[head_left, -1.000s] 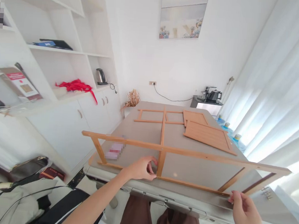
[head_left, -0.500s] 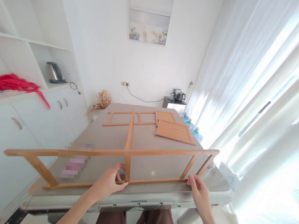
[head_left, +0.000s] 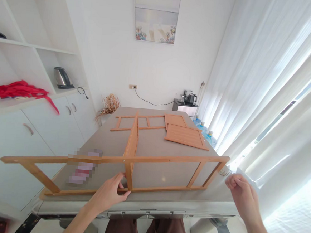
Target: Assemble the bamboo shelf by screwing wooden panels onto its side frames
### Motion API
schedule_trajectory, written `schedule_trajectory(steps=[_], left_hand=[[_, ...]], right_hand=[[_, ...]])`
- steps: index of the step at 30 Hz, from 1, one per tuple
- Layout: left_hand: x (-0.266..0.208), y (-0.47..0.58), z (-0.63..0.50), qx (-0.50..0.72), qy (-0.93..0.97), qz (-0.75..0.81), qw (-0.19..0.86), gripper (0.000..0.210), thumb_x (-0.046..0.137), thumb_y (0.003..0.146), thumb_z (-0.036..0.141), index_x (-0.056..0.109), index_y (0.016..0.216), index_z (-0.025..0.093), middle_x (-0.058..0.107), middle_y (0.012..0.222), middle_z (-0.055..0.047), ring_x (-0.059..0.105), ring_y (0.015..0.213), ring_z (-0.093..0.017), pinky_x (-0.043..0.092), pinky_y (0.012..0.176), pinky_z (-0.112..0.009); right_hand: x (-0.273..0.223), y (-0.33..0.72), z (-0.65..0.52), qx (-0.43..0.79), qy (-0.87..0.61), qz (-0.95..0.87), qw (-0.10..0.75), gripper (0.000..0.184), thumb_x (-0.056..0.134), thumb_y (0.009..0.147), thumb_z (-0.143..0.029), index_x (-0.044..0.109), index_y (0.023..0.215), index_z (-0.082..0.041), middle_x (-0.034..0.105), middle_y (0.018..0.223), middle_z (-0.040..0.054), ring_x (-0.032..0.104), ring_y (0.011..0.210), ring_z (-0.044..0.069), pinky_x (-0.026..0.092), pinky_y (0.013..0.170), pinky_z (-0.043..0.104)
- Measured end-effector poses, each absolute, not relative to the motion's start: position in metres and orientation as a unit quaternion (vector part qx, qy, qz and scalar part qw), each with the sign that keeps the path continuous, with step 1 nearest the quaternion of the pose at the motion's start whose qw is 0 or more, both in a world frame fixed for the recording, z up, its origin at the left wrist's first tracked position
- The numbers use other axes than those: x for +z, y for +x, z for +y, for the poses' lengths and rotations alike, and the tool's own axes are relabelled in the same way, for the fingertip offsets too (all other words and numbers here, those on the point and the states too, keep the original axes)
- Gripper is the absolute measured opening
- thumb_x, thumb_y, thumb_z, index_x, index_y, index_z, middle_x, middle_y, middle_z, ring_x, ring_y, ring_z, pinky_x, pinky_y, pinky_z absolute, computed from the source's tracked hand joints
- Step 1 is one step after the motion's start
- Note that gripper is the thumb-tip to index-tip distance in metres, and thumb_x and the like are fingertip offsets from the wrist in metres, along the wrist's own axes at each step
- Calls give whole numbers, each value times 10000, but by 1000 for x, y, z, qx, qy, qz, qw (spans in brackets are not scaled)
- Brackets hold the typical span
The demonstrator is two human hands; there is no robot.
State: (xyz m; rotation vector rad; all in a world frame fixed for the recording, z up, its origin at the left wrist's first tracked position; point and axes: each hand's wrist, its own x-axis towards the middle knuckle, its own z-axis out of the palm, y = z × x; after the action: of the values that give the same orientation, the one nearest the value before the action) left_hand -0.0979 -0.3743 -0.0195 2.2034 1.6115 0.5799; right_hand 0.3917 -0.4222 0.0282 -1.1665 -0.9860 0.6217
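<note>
- Our left hand [head_left: 112, 191] grips the wooden frame [head_left: 152, 160] at the foot of its middle upright [head_left: 128, 175], thumb in front and fingers behind.
- The frame stands on edge along the table's [head_left: 156, 179] near side, its long axis running left to right past that hand on both sides.
- From the upright, a narrow board [head_left: 132, 141] reaches straight away from our left hand.
- Our right hand [head_left: 242, 195] is curled in, off the frame's right end; we cannot tell whether it pinches anything.
- Small metal pieces [head_left: 224, 171] lie just left of the right fingertips and beyond them, far nearer to that hand than to the left.
</note>
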Motion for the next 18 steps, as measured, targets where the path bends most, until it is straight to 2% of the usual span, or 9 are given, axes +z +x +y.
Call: schedule_trajectory(steps=[4, 5, 8, 12, 15, 18], left_hand=[[-16, -100, -379, 210, 776, 565, 183, 331, 625, 814, 420, 518, 1064, 232, 629, 781, 10, 627, 713, -193, 445, 681, -293], [-15, -100, -381, 209, 775, 567, 183, 342, 611, 832, 456, 515, 1073, 232, 632, 781, 9, 631, 715, -196, 448, 683, -298], [-11, -98, -383, 205, 771, 577, 173, 405, 573, 859, 568, 513, 1075, 231, 639, 754, 13, 644, 706, -208, 454, 680, -311], [-12, -93, -380, 202, 774, 586, 134, 367, 517, 901, 578, 529, 1020, 231, 647, 694, 20, 648, 641, -203, 452, 653, -308], [-18, -90, -377, 205, 783, 580, 88, 335, 503, 918, 557, 537, 972, 228, 659, 688, 21, 646, 594, -193, 452, 616, -300], [-30, -88, -376, 235, 795, 558, 23, 290, 516, 924, 512, 542, 924, 223, 669, 727, 7, 663, 633, -193, 464, 598, -293]], right_hand=[[52, 401, -397, 279, -533, -466, 649, 272, 478, 836, -419, 401, 645, -242, 340, 650, -30, 384, 607, 152, 382, 593, 335], [54, 403, -388, 265, -560, -495, 609, 278, 423, 851, -448, 383, 664, -246, 346, 654, -30, 390, 603, 150, 389, 591, 334], [54, 408, -353, 244, -604, -521, 551, 250, 380, 862, -467, 465, 792, -243, 401, 642, -36, 402, 583, 141, 381, 569, 314], [45, 414, -297, 192, -669, -568, 439, 345, 342, 896, -456, 579, 889, -205, 456, 568, -38, 435, 536, 136, 364, 550, 295], [38, 416, -259, 134, -695, -624, 331, 271, 502, 879, -437, 633, 864, -201, 617, 707, 11, 589, 697, 176, 426, 642, 296], [29, 416, -231, 86, -691, -684, 217, 222, 671, 843, -383, 663, 967, -198, 686, 916, 38, 640, 861, 203, 485, 754, 318]])
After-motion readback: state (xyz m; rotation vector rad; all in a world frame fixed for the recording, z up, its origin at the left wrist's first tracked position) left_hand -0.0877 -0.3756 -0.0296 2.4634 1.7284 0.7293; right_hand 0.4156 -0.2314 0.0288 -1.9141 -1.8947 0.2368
